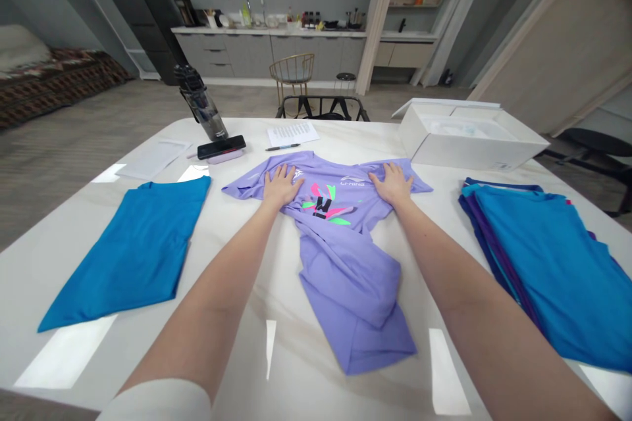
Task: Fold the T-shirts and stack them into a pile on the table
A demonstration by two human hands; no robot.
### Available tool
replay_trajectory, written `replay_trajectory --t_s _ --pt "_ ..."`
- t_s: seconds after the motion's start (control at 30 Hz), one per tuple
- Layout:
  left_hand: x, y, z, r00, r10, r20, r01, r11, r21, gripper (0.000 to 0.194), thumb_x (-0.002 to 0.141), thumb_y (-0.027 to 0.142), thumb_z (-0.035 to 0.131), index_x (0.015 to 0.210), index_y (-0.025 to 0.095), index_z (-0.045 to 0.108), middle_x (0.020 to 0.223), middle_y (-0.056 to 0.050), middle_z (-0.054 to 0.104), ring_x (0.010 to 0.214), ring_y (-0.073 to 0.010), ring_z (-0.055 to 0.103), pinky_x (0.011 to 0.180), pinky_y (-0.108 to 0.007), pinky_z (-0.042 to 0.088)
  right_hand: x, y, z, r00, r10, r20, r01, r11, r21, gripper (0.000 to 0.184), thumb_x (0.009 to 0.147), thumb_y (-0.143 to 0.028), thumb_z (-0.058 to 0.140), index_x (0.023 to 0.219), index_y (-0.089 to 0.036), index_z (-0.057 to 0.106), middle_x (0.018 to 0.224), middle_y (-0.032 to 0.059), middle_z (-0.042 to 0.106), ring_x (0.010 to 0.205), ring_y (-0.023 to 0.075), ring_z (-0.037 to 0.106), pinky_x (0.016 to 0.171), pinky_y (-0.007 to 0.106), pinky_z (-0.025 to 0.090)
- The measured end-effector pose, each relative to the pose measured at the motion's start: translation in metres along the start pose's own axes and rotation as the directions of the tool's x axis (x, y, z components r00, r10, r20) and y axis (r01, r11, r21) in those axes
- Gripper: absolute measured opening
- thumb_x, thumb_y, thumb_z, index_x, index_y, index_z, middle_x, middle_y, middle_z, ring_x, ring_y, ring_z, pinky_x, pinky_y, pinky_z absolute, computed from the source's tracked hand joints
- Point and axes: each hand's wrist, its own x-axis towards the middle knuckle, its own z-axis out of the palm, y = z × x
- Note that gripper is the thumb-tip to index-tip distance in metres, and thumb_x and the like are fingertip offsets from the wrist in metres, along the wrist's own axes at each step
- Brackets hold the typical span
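A lavender T-shirt (340,256) with a bright printed logo lies on the white table (261,289), its lower half bunched and folded toward me. My left hand (281,187) rests flat on the shirt's left shoulder area, fingers spread and gripping nothing. My right hand (392,184) presses flat in the same way on the opposite shoulder. To the left lies a folded blue shirt (128,256), and to the right sits a stack of folded blue garments (538,263). Neither hand touches these.
At the far side of the table are an open white box (469,135), a dark water bottle (202,105) lying tilted, a phone (222,147), a sheet of paper (293,133), and a pen (282,147). Beyond stand a chair and kitchen counter.
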Motion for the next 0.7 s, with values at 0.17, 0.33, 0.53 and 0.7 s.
replay_trajectory --t_s 0.17,0.33,0.53,0.7 --pt "-0.014 0.009 -0.007 0.957 0.171 -0.234 -0.18 0.983 -0.019 0.048 0.106 0.036 0.035 0.145 0.021 0.057 0.155 -0.01 0.054 0.146 -0.0244 0.045 0.129 -0.05 0.016 -0.025 -0.012 -0.014 0.972 -0.063 -0.227 0.074 0.997 0.038 0.043 0.104 -0.043 0.04 0.118 -0.015 0.07 0.126 0.0203 0.067 0.12 0.0358 0.055 0.105 0.054 0.037" --pt "-0.044 0.035 -0.014 0.936 0.322 -0.141 -0.337 0.935 -0.105 0.041 0.105 0.035 0.041 0.135 0.02 0.064 0.144 -0.01 0.063 0.133 -0.0233 0.058 0.116 -0.038 0.041 -0.067 -0.031 -0.028 0.951 -0.291 -0.101 0.301 0.947 0.108 0.03 0.102 -0.039 0.051 0.109 -0.019 0.073 0.115 0.0136 0.071 0.111 0.03 0.062 0.095 0.041 0.046" --pt "-0.102 0.069 -0.013 0.888 0.46 -0.008 -0.46 0.888 -0.027 0.053 0.102 0.056 0.046 0.146 0.027 0.055 0.159 -0.012 0.049 0.148 -0.0293 0.043 0.124 -0.06 0.024 -0.124 -0.053 -0.034 0.898 -0.44 0.023 0.426 0.881 0.207 0.043 0.102 -0.052 0.054 0.126 -0.021 0.069 0.131 0.0114 0.07 0.122 0.0271 0.063 0.104 0.039 0.047" --pt "-0.135 0.075 -0.005 0.831 0.552 0.067 -0.554 0.832 0.015 0.055 0.106 0.054 0.039 0.154 0.03 0.046 0.164 -0.009 0.041 0.152 -0.027 0.037 0.125 -0.056 0.024 -0.145 -0.046 -0.027 0.899 -0.413 0.148 0.402 0.91 0.102 0.053 0.105 -0.054 0.043 0.15 -0.027 0.054 0.16 0.0091 0.048 0.148 0.034 0.04 0.119 0.063 0.028"
